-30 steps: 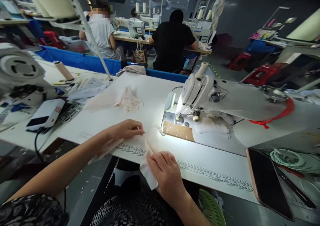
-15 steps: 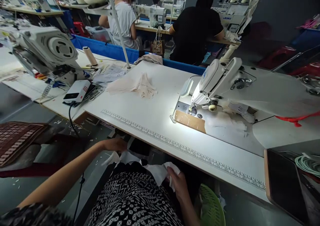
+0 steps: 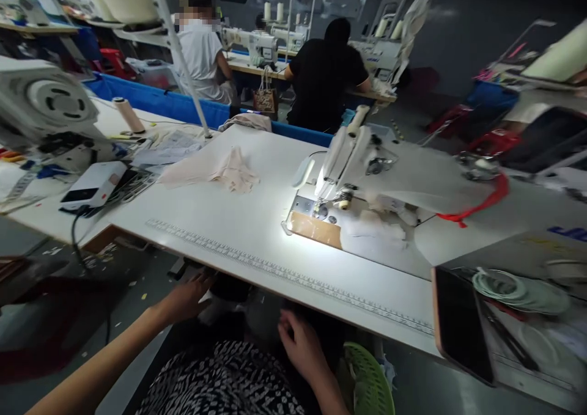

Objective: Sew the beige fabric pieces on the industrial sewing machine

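Note:
My left hand point(image 3: 186, 297) is just below the front edge of the white table point(image 3: 220, 219), its fingers apart and nothing seen in them. White cloth point(image 3: 217, 311), dim and blurred, lies low beside it. My right hand point(image 3: 300, 341) hangs over my lap with its fingers loosely curled and a gap at the thumb; it holds nothing. Pale pink fabric point(image 3: 233, 170) lies crumpled on the table. To its right stands a sewing machine point(image 3: 343, 158) with its lamp lit over the needle plate, and white fabric point(image 3: 373, 231) beside the needle.
A phone point(image 3: 465, 323) leans at the table's right end, near coiled green cord point(image 3: 499, 283). A green basket point(image 3: 371, 378) stands below the edge. At left are a white device point(image 3: 94, 186), a thread cone point(image 3: 128, 115) and another machine point(image 3: 50, 109). Two people sit beyond.
The view has swung right. The white cloth that both hands held up is out of them; my left hand has spread its fingers, and my right hand has let go.

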Available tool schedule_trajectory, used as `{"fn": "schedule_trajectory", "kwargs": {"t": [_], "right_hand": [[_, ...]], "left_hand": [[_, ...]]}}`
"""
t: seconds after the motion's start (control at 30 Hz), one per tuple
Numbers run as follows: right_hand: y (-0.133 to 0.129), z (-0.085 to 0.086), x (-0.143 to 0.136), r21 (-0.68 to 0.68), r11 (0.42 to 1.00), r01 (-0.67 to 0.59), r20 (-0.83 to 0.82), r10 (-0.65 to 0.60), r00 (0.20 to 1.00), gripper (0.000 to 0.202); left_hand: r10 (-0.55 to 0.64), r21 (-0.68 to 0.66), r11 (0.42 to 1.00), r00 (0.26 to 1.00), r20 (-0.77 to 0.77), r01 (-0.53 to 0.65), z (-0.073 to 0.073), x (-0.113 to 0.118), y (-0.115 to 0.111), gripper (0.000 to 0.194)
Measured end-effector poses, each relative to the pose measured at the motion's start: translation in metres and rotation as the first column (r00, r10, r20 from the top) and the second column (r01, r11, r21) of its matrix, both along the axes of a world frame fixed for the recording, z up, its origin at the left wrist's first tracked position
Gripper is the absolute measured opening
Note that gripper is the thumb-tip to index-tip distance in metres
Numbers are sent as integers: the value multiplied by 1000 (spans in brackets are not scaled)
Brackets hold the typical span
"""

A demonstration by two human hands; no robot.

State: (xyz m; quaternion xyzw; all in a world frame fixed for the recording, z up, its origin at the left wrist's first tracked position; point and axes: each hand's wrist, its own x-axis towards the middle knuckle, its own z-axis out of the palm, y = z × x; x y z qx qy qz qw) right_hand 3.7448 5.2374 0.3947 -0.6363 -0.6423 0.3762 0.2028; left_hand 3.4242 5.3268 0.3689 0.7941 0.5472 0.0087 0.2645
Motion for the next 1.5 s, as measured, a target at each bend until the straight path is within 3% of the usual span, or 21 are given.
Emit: {"fn": "schedule_trajectory", "kwargs": {"t": [0.07, 0.1, 0.13, 0.17, 0.23, 0.27, 0.33, 0.4, 0.5, 0.57, 0.63, 0.73, 0.93, 1.3, 1.4, 1.5], "right_hand": [[-11, 46, 12, 73, 988, -132, -180, 144, 973, 27], [-12, 69, 20, 129, 977, -172, -235, 198, 952, 27], [-11, 91, 30, 202, 972, -120, -235, 167, 958, 26], [-5, 109, 41, 313, 949, -40, -183, 101, 978, 26], [20, 134, 67, 514, 849, 124, -26, -129, 991, 26], [37, 141, 81, 588, 788, 181, 48, -258, 965, 26], [73, 147, 107, 649, 733, 203, 204, -425, 882, 23], [106, 148, 128, 630, 747, 212, 356, -521, 776, 21], [133, 148, 144, 595, 764, 248, 464, -579, 670, 18], [139, 147, 146, 584, 766, 269, 480, -593, 646, 15], [140, 146, 144, 561, 773, 296, 504, -603, 618, 12], [138, 145, 140, 517, 793, 323, 543, -595, 592, 11], [133, 147, 134, 456, 823, 338, 589, -564, 579, 14], [128, 137, 142, 514, 805, 296, 565, -578, 589, 9], [128, 129, 149, 654, 726, 214, 501, -627, 597, 11], [127, 127, 153, 847, 528, 59, 362, -655, 663, 17]], "left_hand": [[-91, -82, 992, 992, 87, 98, 36, 23, -10, 40], [-190, -137, 965, 957, 217, 223, 60, 37, -14, 33], [-306, -173, 908, 884, 353, 383, 87, 54, -16, 26], [-397, -168, 837, 789, 469, 521, 114, 73, -16, 24], [-511, -34, 745, 603, 613, 666, 161, 116, -10, 24], [-546, 60, 743, 552, 631, 666, 178, 139, -2, 26], [-609, 292, 775, 543, 578, 560, 193, 188, 21, 25], [-653, 495, 752, 593, 470, 436, 189, 237, 52, 22], [-548, 653, 711, 787, 282, 261, 171, 300, 100, 20], [-421, 681, 710, 883, 208, 178, 162, 328, 123, 22], [-363, 690, 709, 915, 179, 146, 157, 342, 136, 22], [-381, 701, 694, 910, 164, 164, 152, 343, 142, 18], [-456, 804, 574, 876, 156, 155, 142, 333, 143, 20], [-520, 734, 657, 808, 275, 173, 141, 334, 150, 15], [-524, 721, 677, 787, 327, 151, 144, 334, 150, 17], [-512, 661, 738, 751, 418, 135, 147, 334, 149, 20]]}}
